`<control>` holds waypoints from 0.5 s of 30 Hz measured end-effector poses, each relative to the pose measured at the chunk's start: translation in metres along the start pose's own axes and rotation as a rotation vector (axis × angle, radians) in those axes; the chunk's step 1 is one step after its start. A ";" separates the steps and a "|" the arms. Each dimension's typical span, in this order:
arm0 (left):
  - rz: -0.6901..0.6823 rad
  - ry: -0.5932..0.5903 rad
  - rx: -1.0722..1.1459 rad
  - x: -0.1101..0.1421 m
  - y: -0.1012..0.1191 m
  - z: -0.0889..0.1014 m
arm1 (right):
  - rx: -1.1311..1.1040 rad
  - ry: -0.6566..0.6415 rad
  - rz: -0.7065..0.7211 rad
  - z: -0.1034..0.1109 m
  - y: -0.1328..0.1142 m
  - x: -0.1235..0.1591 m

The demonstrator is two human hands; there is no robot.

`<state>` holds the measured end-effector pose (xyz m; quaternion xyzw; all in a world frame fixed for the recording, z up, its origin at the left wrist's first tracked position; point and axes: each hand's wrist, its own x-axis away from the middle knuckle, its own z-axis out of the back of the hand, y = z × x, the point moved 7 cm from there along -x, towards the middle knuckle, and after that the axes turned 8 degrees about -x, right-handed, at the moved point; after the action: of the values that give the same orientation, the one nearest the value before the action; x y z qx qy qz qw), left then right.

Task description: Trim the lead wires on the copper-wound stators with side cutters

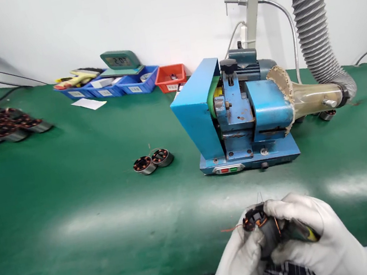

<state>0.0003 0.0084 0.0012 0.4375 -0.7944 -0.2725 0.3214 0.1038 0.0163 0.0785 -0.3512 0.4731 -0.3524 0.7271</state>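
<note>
My left hand (239,256), in a white glove, is closed around a motor stator (267,234) near the front edge of the bench. Copper windings show inside its dark ring, and loose wire ends stick out at the top and left. My right hand (317,232), also gloved, touches the stator's right side with its fingertips. In its palm lies a dark tool with a yellow-green part (308,233); the fingers cover most of it, so its exact kind is hidden. Two more stators (144,165) stand side by side on the green bench, left of the blue belt grinder (200,111).
A ribbed grey hose (314,19) meets the grinder's clear duct (316,97). Many stators (10,125) lie heaped at far left. Along the wall are blue bins (136,85), a red bin (171,83) and a digital clock (120,60). Another stator (327,115) sits behind the duct.
</note>
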 end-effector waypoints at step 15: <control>0.157 0.089 -0.165 0.001 -0.022 0.025 | -0.744 0.415 -0.731 0.015 0.057 0.016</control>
<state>-0.0078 0.0008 -0.0300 0.3575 -0.7860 -0.2913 0.4117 0.1327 0.0345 0.0284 -0.6487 0.5461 -0.4524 0.2763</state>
